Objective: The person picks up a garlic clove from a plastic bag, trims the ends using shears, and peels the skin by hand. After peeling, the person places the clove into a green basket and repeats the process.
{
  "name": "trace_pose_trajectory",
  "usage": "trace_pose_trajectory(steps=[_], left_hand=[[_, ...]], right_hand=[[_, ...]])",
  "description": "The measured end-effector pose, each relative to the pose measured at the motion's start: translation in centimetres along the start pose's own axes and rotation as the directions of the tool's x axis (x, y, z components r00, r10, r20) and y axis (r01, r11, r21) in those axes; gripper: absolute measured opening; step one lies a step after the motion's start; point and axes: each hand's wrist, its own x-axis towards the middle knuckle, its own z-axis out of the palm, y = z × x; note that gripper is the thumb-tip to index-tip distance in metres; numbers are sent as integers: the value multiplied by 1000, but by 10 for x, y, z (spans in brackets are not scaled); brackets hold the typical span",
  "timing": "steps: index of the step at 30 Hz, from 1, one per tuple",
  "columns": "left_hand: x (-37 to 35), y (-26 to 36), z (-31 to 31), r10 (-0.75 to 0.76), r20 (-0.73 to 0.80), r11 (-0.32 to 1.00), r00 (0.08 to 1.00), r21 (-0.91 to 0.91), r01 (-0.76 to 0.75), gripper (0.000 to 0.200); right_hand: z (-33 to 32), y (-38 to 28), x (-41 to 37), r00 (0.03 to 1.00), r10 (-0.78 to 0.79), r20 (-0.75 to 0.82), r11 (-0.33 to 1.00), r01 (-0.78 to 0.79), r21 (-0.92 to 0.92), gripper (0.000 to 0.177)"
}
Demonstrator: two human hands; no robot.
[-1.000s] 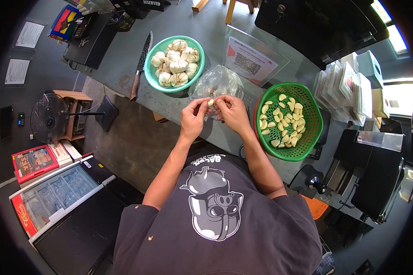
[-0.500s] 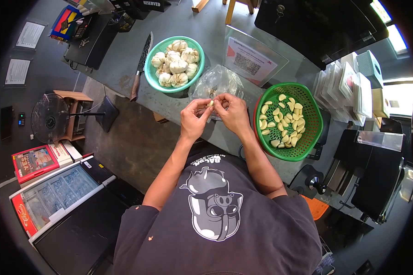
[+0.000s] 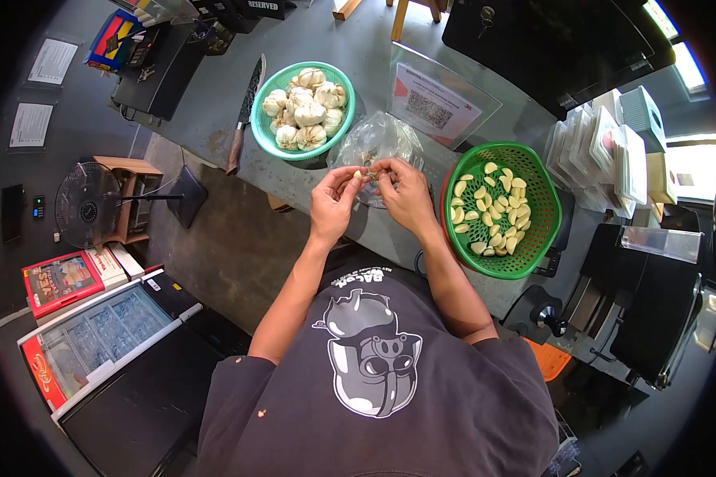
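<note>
Between finger and thumb, my left hand (image 3: 332,199) pinches a small pale garlic clove (image 3: 359,174). Close beside it, my right hand (image 3: 403,193) is closed in a pinch at a bit of skin by the clove; exactly what it grips is too small to make out. Both hands are over a clear plastic bag (image 3: 380,137) with some scraps in it. A mint-green basket (image 3: 264,137) holding whole garlic bulbs (image 3: 309,116) stands beyond my left hand. To the right, several peeled cloves (image 3: 497,208) lie in a green colander (image 3: 542,208).
A large knife (image 3: 250,103) lies left of the bulb basket, near the table edge. Behind the bag stands a clear sign holder with a QR code (image 3: 431,109). Stacked plastic containers (image 3: 601,155) are at the right. A fan (image 3: 89,204) stands at the left.
My hands have drawn slightly apart. The clove now shows in my left fingertips, and my right fingers have pulled a little to the right with a bit of skin.
</note>
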Motion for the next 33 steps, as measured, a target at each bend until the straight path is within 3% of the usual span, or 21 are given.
trace_pose_trajectory(steps=[3,6,10,13,19,21,24,27,33], left_hand=[[0,-3,-5,54,45,989,998,136,-60,23],[-1,-5,-2,116,35,979,993,163,-120,23],[-1,-4,-3,130,23,958,991,256,-131,24],[-1,-2,-5,122,43,943,992,306,-129,24],[-4,15,4,212,73,840,974,497,-220,16],[-4,16,7,214,75,829,974,514,-221,15],[-3,8,2,215,102,836,971,494,-237,16],[-3,3,-1,13,78,979,997,203,-29,19],[-2,3,-1,-140,65,989,988,-43,143,24]], right_hand=[[-1,-9,1,1000,-18,24,1000,18,-11,14],[1,-9,-1,997,-30,64,999,31,-12,15],[1,-10,-1,996,-65,58,997,67,-34,18],[2,-7,0,999,-11,49,999,10,36,16],[-3,-13,-2,997,61,50,997,-59,-45,13],[-4,-11,-1,999,17,35,996,-13,-89,13],[-4,-9,0,1000,-5,24,996,7,-85,12],[-2,-5,0,998,56,29,998,-56,-1,12],[-1,2,1,992,128,-1,979,-126,161,11]])
